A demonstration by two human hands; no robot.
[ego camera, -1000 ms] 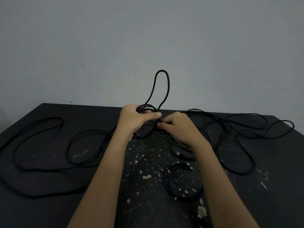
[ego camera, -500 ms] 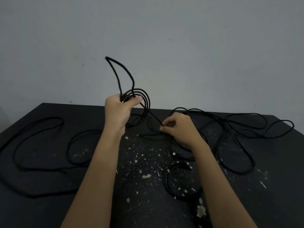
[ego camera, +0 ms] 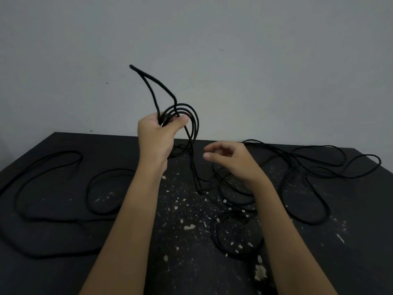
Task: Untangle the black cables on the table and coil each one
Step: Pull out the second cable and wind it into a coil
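Note:
My left hand (ego camera: 156,135) is raised above the table's far edge and grips a small black coil (ego camera: 192,116) of several loops, with a narrow folded loop (ego camera: 153,86) sticking up and left from the fist. A strand hangs from the coil down to the table. My right hand (ego camera: 231,160) hovers just right of that strand with loosely curled fingers, holding nothing. Loose black cables (ego camera: 319,167) sprawl at the right and in big loops at the left (ego camera: 53,188). A small loop with metal plugs (ego camera: 234,228) lies under my right forearm.
The black table (ego camera: 180,241) is flecked with white paint chips. A bare grey wall (ego camera: 255,60) rises behind its far edge. Cable loops reach close to the left and right table edges.
My left hand lifted the coil up and left off the table. My right hand released the strand it was pinching and opened, lifting slightly.

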